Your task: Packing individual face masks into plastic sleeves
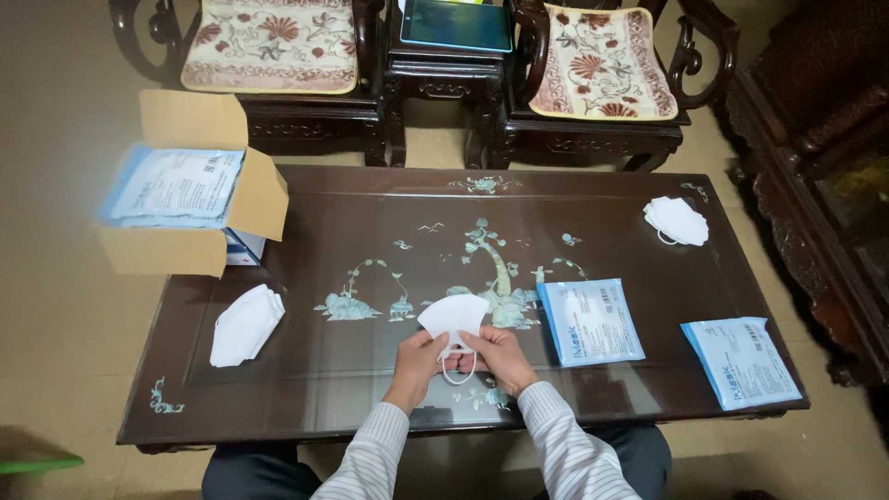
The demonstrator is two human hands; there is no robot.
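Note:
A folded white face mask (453,318) is held over the dark wooden table (370,199) near its front edge. My left hand (418,361) grips its lower left side and my right hand (500,356) grips its lower right side, with the ear loops hanging between them. A stack of white masks (245,324) lies to the left, another stack of masks (677,221) at the far right. Two light blue flat packets lie to the right: one packet (589,321) close to my right hand, the other packet (742,361) at the table's right front corner.
An open cardboard box (185,199) filled with blue packets sits on the table's left end. Behind the table stand two carved wooden chairs with floral cushions, left chair (269,46) and right chair (602,65), and a small side table holding a tablet (456,23). A dark cabinet (824,148) is at right.

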